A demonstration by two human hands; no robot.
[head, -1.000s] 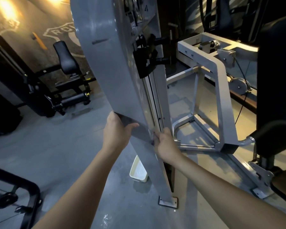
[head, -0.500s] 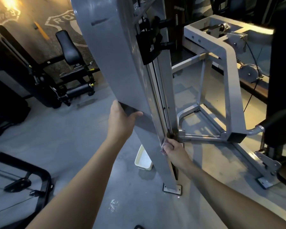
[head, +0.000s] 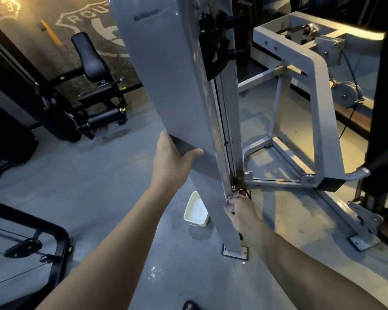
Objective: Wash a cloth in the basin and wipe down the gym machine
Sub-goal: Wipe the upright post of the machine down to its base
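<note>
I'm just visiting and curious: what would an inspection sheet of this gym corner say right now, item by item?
Surface: grey concrete floor, small wet splash near the person's foot.
Job's things: tall grey metal machine shroud; cream rectangular plastic basin on the floor behind it; small bunched cloth, mostly hidden.
Clutter: nothing seen.
Hands: left hand grips the shroud's left edge; right hand pinches the cloth low on its right edge.
Cables: black machine cable along the guide rail.
Surroundings: black padded gym machine, pale grey steel frame.
</note>
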